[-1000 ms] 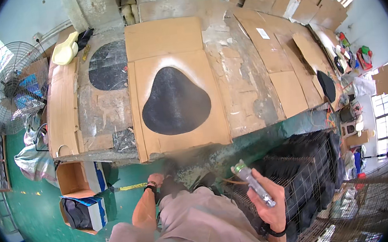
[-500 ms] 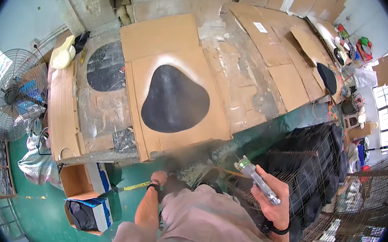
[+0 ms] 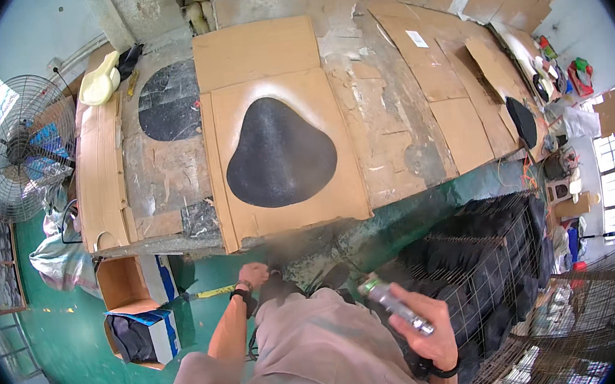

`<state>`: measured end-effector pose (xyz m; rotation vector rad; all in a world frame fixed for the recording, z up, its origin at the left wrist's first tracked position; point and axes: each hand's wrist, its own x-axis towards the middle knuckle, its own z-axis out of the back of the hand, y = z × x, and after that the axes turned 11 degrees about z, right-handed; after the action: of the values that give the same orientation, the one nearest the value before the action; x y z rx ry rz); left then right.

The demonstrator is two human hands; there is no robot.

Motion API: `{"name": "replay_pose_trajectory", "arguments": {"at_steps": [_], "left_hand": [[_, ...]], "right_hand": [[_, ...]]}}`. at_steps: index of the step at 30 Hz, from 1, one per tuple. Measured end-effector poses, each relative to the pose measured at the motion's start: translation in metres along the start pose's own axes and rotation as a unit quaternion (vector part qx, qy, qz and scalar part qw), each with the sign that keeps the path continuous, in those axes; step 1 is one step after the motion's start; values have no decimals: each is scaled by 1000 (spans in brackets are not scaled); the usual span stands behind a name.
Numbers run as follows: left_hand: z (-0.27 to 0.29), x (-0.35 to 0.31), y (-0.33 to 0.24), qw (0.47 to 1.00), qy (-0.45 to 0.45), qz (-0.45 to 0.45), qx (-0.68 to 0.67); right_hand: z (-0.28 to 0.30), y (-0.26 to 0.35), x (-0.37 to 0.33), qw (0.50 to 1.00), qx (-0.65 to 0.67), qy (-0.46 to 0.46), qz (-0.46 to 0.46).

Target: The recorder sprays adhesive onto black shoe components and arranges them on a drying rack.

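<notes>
On a cardboard sheet (image 3: pixel 256 55) lies a smooth black rounded-triangle piece (image 3: pixel 281 153), its narrow end pointing away from me and a whitish sprayed haze around that end. At the lower right my right hand (image 3: pixel 425 326) is wrapped round a silver spray gun (image 3: pixel 394 307) with a green part near its front. It is below the table edge, beside the wire rack, its front pointing up and left. My left hand (image 3: pixel 254 274) hangs low near the table's front edge with curled fingers; anything inside them is hidden.
A wire rack (image 3: pixel 472 257) of black pieces stands at the right. Left are a floor fan (image 3: pixel 18 151), open cartons (image 3: pixel 126 286) and a white sack (image 3: pixel 63 259). The table carries a dark rounded patch (image 3: pixel 167 102), a pale yellow scoop-like container (image 3: pixel 99 80) and another black piece (image 3: pixel 521 122).
My right hand has moved left and slightly down with the spray gun. My left hand has shifted slightly. The black piece stays on its cardboard.
</notes>
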<state>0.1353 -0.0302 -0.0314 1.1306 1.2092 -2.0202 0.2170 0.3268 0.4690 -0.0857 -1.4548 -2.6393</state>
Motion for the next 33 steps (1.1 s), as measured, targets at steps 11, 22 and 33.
{"name": "replay_pose_trajectory", "arguments": {"at_steps": [11,22,33], "left_hand": [[62,-7,-214,949,-233,-213,12],[66,38,-256,944,-236,-230,-5],[76,67,-271,949,-176,-257,-44]], "right_hand": [[2,20,-8,986,-92,-85,-109],[-40,19,-5,976,-47,-158,-139],[-37,-70,72,969,-97,-202,-104]]}}
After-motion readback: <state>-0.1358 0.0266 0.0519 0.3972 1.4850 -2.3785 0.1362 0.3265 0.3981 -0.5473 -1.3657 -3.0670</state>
